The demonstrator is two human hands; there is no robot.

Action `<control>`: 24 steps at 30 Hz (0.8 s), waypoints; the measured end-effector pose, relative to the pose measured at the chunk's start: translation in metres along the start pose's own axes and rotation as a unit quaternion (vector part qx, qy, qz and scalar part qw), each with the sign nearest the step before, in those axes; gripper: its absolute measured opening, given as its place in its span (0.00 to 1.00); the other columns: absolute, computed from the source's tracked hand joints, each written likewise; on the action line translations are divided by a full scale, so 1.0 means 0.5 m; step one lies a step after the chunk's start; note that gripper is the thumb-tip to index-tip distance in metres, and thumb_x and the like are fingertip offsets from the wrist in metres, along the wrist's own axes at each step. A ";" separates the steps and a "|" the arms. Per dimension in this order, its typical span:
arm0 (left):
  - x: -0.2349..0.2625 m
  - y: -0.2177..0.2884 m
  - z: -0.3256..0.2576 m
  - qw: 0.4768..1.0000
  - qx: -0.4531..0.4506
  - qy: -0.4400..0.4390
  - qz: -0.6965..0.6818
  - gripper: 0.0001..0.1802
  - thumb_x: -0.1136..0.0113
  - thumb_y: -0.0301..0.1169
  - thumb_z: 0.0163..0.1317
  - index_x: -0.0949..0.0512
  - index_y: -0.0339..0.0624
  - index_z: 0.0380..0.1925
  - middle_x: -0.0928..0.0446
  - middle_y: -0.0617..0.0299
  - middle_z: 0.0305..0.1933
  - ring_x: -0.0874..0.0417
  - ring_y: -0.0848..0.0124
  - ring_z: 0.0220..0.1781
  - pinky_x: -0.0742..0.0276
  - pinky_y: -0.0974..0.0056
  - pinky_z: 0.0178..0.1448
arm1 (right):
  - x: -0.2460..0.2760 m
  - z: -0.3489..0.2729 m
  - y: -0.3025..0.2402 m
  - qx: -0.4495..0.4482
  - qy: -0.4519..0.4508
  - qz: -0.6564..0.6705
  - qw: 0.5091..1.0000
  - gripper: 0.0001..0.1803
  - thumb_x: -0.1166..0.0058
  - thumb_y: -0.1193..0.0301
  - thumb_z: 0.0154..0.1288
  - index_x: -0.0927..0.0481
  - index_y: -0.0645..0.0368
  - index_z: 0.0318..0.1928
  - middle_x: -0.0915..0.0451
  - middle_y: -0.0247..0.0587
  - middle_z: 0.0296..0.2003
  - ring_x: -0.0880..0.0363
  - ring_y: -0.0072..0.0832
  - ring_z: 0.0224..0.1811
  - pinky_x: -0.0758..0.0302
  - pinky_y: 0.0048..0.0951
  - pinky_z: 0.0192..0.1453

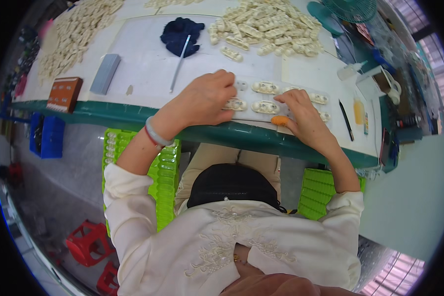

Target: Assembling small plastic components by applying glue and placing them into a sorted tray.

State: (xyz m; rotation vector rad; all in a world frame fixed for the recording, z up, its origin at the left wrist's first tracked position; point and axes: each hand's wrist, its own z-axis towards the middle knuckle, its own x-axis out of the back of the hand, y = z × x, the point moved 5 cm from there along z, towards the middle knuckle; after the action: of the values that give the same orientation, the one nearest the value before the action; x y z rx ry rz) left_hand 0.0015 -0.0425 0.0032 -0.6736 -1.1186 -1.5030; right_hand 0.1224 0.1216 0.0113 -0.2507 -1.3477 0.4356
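Observation:
My left hand (208, 97) is over the left end of a pale flat holder (255, 116), fingers curled and thumb tucked below them. What it holds, if anything, is hidden; an oval cream plastic part (236, 104) sticks out beside the fingers. Several like it lie in two rows on the holder, among them a cream part (265, 88) in the middle. Over the holder's right side, my right hand (305, 117) has its index finger and orange-covered thumb spread apart. A part beneath that hand is mostly covered.
A heap of cream parts (269, 27) lies behind the holder, another heap (76, 32) far left. Between them are a dark blue cloth (178, 35) and a thin rod (179, 66). A black pen (347, 120) lies right. Green trays (165, 190) stand below the table edge.

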 end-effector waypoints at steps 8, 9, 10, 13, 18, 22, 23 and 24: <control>0.002 0.015 0.005 0.998 -0.027 -0.027 0.058 0.14 0.37 0.37 0.42 0.28 0.40 0.22 0.29 0.58 0.27 0.23 0.60 0.31 0.26 0.58 0.32 | -0.038 0.015 0.005 0.024 -0.039 -0.031 0.998 0.17 0.45 0.83 0.46 0.28 0.63 0.40 0.29 0.47 0.38 0.32 0.44 0.42 0.33 0.39 0.47; 0.028 0.018 -0.002 0.997 -0.019 0.020 0.066 0.13 0.35 0.36 0.43 0.25 0.39 0.24 0.27 0.59 0.26 0.22 0.63 0.26 0.25 0.63 0.29 | -0.040 0.014 0.003 0.024 -0.036 -0.035 0.998 0.16 0.46 0.84 0.46 0.28 0.63 0.39 0.29 0.48 0.37 0.31 0.44 0.43 0.33 0.38 0.48; 0.045 0.017 -0.016 0.997 -0.003 0.026 0.069 0.13 0.35 0.36 0.43 0.25 0.39 0.24 0.27 0.59 0.26 0.22 0.63 0.26 0.25 0.63 0.29 | -0.039 0.016 0.002 0.037 -0.045 -0.034 0.998 0.16 0.46 0.84 0.46 0.28 0.63 0.39 0.29 0.48 0.37 0.31 0.44 0.43 0.33 0.38 0.48; 0.127 -0.009 -0.117 0.950 0.141 0.239 -0.141 0.16 0.32 0.30 0.45 0.21 0.38 0.36 0.21 0.61 0.29 0.20 0.76 0.26 0.24 0.75 0.28 | -0.005 0.027 -0.007 -0.004 0.040 0.053 0.998 0.15 0.47 0.84 0.51 0.28 0.64 0.41 0.29 0.43 0.34 0.30 0.33 0.35 0.32 0.29 0.43; 0.131 0.000 -0.501 0.762 0.453 0.360 -0.291 0.18 0.37 0.23 0.54 0.25 0.30 0.46 0.20 0.59 0.37 0.17 0.72 0.35 0.21 0.72 0.39 | -0.054 0.039 -0.213 0.039 0.066 0.099 0.992 0.14 0.45 0.80 0.55 0.27 0.63 0.43 0.27 0.39 0.35 0.31 0.27 0.32 0.31 0.25 0.39; 0.049 0.151 -0.826 0.569 0.599 0.516 -0.226 0.17 0.40 0.28 0.59 0.25 0.27 0.45 0.20 0.54 0.35 0.16 0.67 0.35 0.21 0.71 0.38 | -0.394 0.076 -0.326 0.138 -0.298 0.144 0.933 0.09 0.48 0.80 0.54 0.27 0.63 0.38 0.27 0.50 0.37 0.26 0.48 0.41 0.29 0.41 0.44; 0.023 0.210 -0.879 0.519 0.648 0.516 -0.213 0.18 0.41 0.29 0.59 0.27 0.25 0.46 0.21 0.53 0.36 0.16 0.65 0.34 0.20 0.69 0.39 | -0.491 0.082 -0.312 0.165 -0.292 0.144 0.931 0.10 0.45 0.76 0.55 0.26 0.65 0.38 0.25 0.55 0.37 0.25 0.50 0.41 0.29 0.44 0.44; -0.023 0.268 -0.936 0.463 0.687 0.517 -0.214 0.19 0.42 0.29 0.60 0.28 0.24 0.47 0.22 0.52 0.37 0.16 0.64 0.34 0.18 0.67 0.40 | -0.583 0.093 -0.301 0.151 -0.319 0.100 0.930 0.10 0.44 0.73 0.56 0.25 0.65 0.37 0.24 0.57 0.37 0.24 0.52 0.41 0.28 0.46 0.43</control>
State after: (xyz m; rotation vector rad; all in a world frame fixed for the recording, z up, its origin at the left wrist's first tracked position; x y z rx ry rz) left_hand 0.2046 -0.4568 -0.1529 1.5836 -1.0233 -0.5487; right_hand 0.0550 -0.1451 -0.1732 0.0214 -1.8691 0.9438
